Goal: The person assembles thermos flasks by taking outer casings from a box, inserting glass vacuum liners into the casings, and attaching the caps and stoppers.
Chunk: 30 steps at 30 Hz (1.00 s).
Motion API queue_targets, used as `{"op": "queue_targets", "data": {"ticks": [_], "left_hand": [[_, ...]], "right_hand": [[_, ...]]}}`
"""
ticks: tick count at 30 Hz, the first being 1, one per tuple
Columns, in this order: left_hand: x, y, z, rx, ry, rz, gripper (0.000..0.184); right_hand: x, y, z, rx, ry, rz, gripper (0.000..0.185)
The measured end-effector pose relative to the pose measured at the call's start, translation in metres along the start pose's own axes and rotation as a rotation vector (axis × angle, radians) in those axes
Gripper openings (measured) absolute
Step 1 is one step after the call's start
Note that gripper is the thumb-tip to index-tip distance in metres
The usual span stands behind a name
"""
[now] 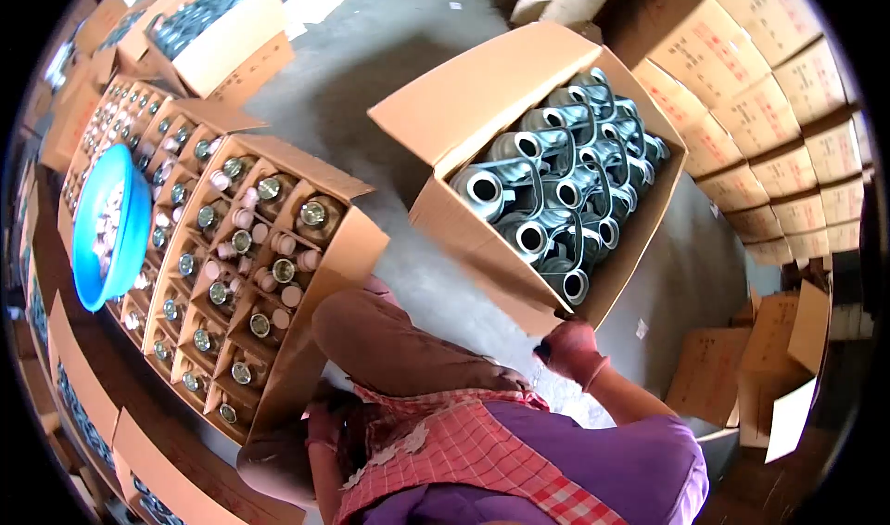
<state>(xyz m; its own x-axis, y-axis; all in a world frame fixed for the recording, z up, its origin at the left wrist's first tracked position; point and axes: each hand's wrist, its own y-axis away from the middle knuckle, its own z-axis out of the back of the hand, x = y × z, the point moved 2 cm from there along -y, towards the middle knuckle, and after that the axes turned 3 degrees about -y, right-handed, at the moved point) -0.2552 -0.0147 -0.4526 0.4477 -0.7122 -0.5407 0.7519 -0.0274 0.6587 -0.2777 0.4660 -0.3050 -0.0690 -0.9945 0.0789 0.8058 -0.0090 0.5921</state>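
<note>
My right hand (570, 351), in a pinkish glove with dark fingertips, is closed on the near corner of an open cardboard box (491, 270). Rows of grey-green jug-like bodies (565, 193) with round openings and curved handles fill that box. Low beside my thigh is my left hand (322, 429), also in a pinkish glove; its fingers are hidden in shadow and clothing. Nearest to it stands a divided carton (320, 326) with shiny round-topped glass pieces (313, 213) and pale pink caps or discs (291, 295) in its cells.
A blue basin (139, 233) of small pale pieces rests on the divided cartons at left. Another box (227, 47) of grey-green parts stands at the far left. Stacked printed cartons (732, 80) rise at right, with opened boxes (774, 367) below them.
</note>
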Motion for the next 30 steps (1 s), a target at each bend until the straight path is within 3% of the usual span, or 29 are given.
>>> {"op": "queue_targets", "data": {"ticks": [2, 4, 5, 6, 7, 8, 10, 11, 13, 14, 16, 18, 20, 21, 23, 24, 26, 28, 30], "left_hand": [[0.022, -0.019, -0.018, -0.055, -0.259, 0.029, 0.049], [-0.005, -0.016, -0.014, -0.078, -0.313, -0.016, 0.044], [-0.012, -0.012, -0.009, -0.102, -0.253, -0.036, 0.043], [-0.019, -0.007, -0.004, -0.124, -0.193, -0.058, 0.041], [-0.022, -0.004, -0.002, -0.151, -0.038, -0.084, 0.040], [-0.025, 0.001, 0.000, -0.179, 0.119, -0.110, 0.039], [-0.035, 0.026, 0.012, -0.204, 0.155, -0.029, 0.041], [-0.034, 0.034, 0.016, -0.221, 0.174, 0.016, 0.042], [0.029, 0.027, -0.006, -0.254, 0.309, 0.076, 0.042], [0.053, 0.026, -0.013, -0.269, 0.378, 0.116, 0.042], [0.061, 0.033, -0.016, -0.173, 0.224, 0.224, 0.042], [0.071, 0.043, -0.018, -0.121, 0.168, 0.290, 0.042], [0.073, 0.045, -0.019, -0.147, 0.226, 0.306, 0.041], [0.079, 0.046, -0.023, -0.140, 0.259, 0.316, 0.041], [0.091, 0.046, -0.021, -0.121, 0.307, 0.335, 0.041], [0.092, 0.041, -0.021, -0.126, 0.299, 0.321, 0.040], [0.085, 0.033, -0.020, -0.124, 0.279, 0.291, 0.039], [0.041, 0.028, -0.003, -0.130, 0.268, 0.189, 0.039], [0.035, 0.023, -0.003, -0.147, 0.397, 0.179, 0.039]], "right_hand": [[-0.020, 0.003, 0.015, -0.198, -0.564, -0.293, 0.031], [-0.031, -0.035, 0.050, -0.652, -0.718, -0.107, 0.036], [-0.019, -0.047, 0.097, -0.760, -0.681, -0.054, 0.037], [-0.022, -0.080, 0.114, -0.890, -0.848, -0.005, 0.041], [-0.027, -0.125, 0.129, -0.852, -1.329, 0.136, 0.042], [-0.041, -0.168, 0.148, -0.791, -1.298, 0.019, 0.049], [-0.060, -0.292, 0.150, -0.856, -1.693, -0.040, 0.056], [-0.082, -0.359, 0.144, -0.941, -1.458, -0.123, 0.063], [-0.048, -0.343, 0.184, -1.058, -1.317, -0.389, 0.079], [-0.055, -0.366, 0.180, -0.958, -1.537, -0.288, 0.084], [-0.025, -0.332, 0.202, -1.012, -1.451, -0.393, 0.086], [-0.040, -0.355, 0.182, -0.931, -1.305, -0.808, 0.099], [-0.074, -0.416, 0.146, -1.207, -1.457, -0.387, 0.105], [-0.077, -0.420, 0.153, -1.054, -1.277, -0.553, 0.098], [-0.076, -0.416, 0.150, -0.978, -1.044, -0.615, 0.073], [-0.074, -0.413, 0.154, -0.910, -0.783, -0.575, 0.061], [-0.063, -0.412, 0.160, -0.691, 0.171, -0.425, 0.040], [-0.054, -0.416, 0.157, -0.722, 0.468, -0.318, 0.029], [-0.035, -0.416, 0.151, -0.986, -0.678, -0.228, 0.033]]}}
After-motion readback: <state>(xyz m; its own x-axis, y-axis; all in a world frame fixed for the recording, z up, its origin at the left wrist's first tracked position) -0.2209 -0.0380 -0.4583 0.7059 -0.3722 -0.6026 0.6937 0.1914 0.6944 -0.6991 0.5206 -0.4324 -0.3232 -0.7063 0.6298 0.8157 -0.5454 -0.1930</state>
